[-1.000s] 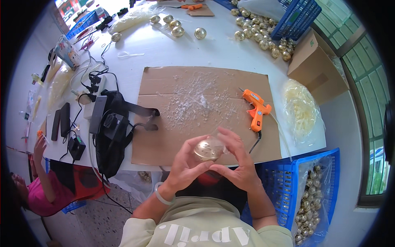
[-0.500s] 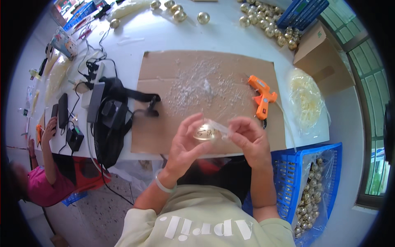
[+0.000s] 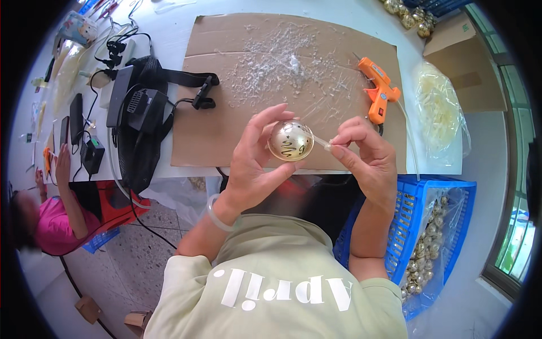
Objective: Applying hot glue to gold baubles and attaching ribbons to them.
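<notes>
Between the thumb and fingers of my left hand (image 3: 252, 155) is a shiny gold ball ornament (image 3: 291, 140) with dark printed markings. My right hand (image 3: 370, 161) pinches the end of a thin, pale translucent strip (image 3: 321, 142), whose other end meets the ball's right side. Whether the strip is fixed to the ball I cannot tell. Both hands are over the near edge of a cardboard sheet (image 3: 226, 133) strewn with whitish glue scraps (image 3: 276, 59). An orange glue gun (image 3: 379, 90) lies on the sheet beyond my right hand.
At left are black straps and a boxy black device (image 3: 148, 110), with cables around. A clear bag (image 3: 440, 107) and a carton (image 3: 466, 68) stand at right. Below them, a blue crate (image 3: 403, 226) holds many gold balls. A person in pink (image 3: 56, 223) sits at far left.
The view has tilted downward, so the table appears higher. The ball has turned in my left hand, and my right hand has moved away from it, the strip now stretched between them.
</notes>
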The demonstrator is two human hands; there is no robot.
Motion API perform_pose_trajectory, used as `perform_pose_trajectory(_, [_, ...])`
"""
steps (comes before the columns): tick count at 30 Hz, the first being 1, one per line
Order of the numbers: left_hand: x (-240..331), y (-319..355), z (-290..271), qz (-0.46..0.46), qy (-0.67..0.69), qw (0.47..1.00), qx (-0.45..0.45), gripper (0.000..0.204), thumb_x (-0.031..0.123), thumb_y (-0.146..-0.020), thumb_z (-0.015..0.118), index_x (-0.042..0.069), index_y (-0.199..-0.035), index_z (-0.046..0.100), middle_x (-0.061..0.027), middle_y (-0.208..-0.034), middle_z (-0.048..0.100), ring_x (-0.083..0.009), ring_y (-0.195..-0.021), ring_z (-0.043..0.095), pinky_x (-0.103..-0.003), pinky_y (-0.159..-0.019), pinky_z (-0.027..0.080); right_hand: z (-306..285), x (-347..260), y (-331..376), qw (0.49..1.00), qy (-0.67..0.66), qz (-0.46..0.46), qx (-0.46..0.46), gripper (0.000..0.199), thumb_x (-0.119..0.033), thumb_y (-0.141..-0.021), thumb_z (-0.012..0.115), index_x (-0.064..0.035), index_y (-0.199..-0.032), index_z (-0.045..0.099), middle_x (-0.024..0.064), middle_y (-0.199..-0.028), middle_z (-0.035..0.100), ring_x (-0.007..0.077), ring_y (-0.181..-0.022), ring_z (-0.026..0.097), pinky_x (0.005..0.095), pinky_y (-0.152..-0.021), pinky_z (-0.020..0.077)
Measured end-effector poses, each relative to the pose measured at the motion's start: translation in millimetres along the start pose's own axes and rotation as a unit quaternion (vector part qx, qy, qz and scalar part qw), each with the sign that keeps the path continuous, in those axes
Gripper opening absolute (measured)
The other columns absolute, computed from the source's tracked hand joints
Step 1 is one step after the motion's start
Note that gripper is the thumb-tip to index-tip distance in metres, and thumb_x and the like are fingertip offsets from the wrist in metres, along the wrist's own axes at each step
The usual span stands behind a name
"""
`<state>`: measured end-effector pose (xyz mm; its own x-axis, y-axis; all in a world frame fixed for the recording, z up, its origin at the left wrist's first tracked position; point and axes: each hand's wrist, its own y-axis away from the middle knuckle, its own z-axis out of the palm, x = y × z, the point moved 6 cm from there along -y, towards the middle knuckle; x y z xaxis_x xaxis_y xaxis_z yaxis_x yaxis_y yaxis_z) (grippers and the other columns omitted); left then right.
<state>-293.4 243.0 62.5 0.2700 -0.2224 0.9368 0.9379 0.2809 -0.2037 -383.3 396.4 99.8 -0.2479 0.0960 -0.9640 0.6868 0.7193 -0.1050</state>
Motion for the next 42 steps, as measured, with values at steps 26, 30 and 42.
perform_pose_trajectory(26, [8, 1, 4, 0.12, -0.279, 0.952, 0.024, 0.072, -0.003, -0.064, 0.078, 0.004, -0.129, 0.047, -0.0136, -0.117, 0.053, -0.0261, -0.102, 0.057, -0.034, -0.082, 0.052, 41, -32, 13, 0.912, 0.372, -0.109, 0.132, 0.031, -0.016, -0.069, 0.08, -0.0071, -0.093, 0.062, 0.0086, -0.102, 0.053, 0.0231, -0.099, 0.047, 0.0367, -0.086, 0.0363])
perform_pose_trajectory(30, [10, 0, 4, 0.141, -0.317, 0.938, 0.01, 0.068, 0.0, -0.064, 0.08, 0.003, -0.125, 0.049, -0.0136, -0.117, 0.056, -0.0248, -0.101, 0.059, -0.033, -0.081, 0.052, 37, -41, 19, 0.926, 0.326, -0.125, 0.142, 0.02, -0.012, -0.072, 0.077, -0.0082, -0.087, 0.063, 0.0086, -0.104, 0.054, 0.0234, -0.1, 0.047, 0.036, -0.085, 0.0367])
perform_pose_trajectory(42, [-2, 3, -1, 0.053, -0.188, 0.98, 0.032, 0.061, 0.001, -0.064, 0.083, 0.004, -0.114, 0.048, -0.0129, -0.119, 0.058, -0.0202, -0.101, 0.062, -0.03, -0.082, 0.054, 37, -46, 30, 0.896, 0.376, -0.11, 0.208, 0.019, -0.013, -0.075, 0.076, -0.0098, -0.092, 0.068, 0.0082, -0.106, 0.055, 0.024, -0.103, 0.045, 0.0343, -0.083, 0.0388])
